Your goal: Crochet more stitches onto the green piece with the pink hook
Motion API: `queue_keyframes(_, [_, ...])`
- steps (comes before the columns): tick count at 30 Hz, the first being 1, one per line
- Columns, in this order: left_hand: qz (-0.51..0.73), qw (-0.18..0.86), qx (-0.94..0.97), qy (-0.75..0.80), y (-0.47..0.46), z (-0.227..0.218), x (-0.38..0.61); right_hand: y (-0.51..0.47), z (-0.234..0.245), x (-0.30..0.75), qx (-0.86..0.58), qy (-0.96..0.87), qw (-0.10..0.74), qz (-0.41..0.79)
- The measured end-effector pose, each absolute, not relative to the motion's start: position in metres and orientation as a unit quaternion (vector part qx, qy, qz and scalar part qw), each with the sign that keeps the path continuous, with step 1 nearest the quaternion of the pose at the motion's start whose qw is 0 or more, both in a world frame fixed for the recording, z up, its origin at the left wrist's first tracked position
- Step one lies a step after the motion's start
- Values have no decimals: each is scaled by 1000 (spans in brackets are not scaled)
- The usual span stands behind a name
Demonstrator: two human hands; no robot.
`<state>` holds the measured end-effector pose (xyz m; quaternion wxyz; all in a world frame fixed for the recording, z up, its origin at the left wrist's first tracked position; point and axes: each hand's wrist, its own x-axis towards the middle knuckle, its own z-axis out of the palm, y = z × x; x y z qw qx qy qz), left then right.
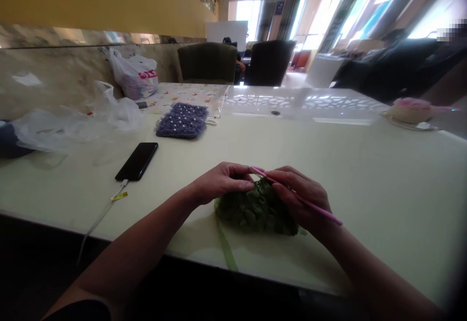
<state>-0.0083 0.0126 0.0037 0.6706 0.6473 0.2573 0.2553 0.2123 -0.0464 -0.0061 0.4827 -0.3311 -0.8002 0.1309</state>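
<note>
A dark green crocheted piece rests on the pale table near its front edge, with a green ribbon-like strand trailing down from its left side. My left hand pinches the top left edge of the piece. In my right hand lies a pink crochet hook, gripped between thumb and fingers. Its tip reaches left to the fingers of my left hand, above the top edge of the piece. Loops at the top are partly hidden by my fingers.
Left of my hands lies a black phone with a white cable. Behind it are a purple beaded pouch, crumpled clear plastic bags and a full white bag. A cup-like bowl with pink contents stands far right.
</note>
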Motion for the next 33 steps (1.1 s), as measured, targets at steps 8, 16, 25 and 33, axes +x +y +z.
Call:
queue_keyframes(8, [290, 705, 584, 280, 12, 9, -10, -40, 1, 226, -292, -825, 416, 246])
queue_keyframes(16, [292, 686, 597, 297, 11, 12, -9, -36, 9, 236, -282, -861, 333, 263])
queue_keyframes(25, [309, 538, 700, 355, 6, 11, -5, -39, 11, 234, -274, -886, 299, 224])
queue_keyframes(33, [347, 325, 805, 356, 0, 1, 3, -39, 6, 230, -280, -918, 246, 133])
